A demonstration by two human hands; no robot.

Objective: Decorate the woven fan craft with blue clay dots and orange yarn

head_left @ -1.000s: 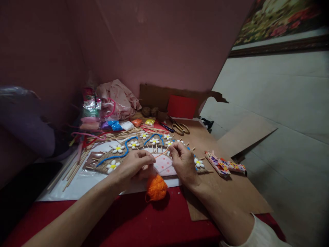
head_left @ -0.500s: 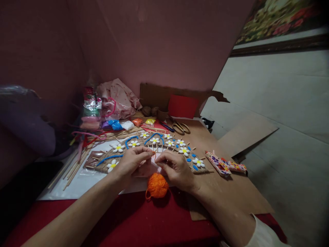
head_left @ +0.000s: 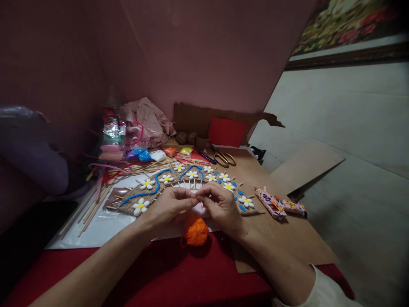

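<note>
Both forearms reached forward and angled inward. The left hand (head_left: 169,206) and right hand (head_left: 220,207) met at their fingertips, thumbs and forefingers pinched, knuckles up.

Woven arch piece (head_left: 166,187) lies on plastic sheet (head_left: 96,226), wooden sticks (head_left: 92,204) along its left; both hands meet over its inner edge, left hand (head_left: 168,207) touching right hand (head_left: 220,207). Yarn ball (head_left: 195,231) just before the hands. Scissors (head_left: 223,158) behind on cardboard sheet (head_left: 287,238), painted clips (head_left: 277,205) right of arch.
</note>
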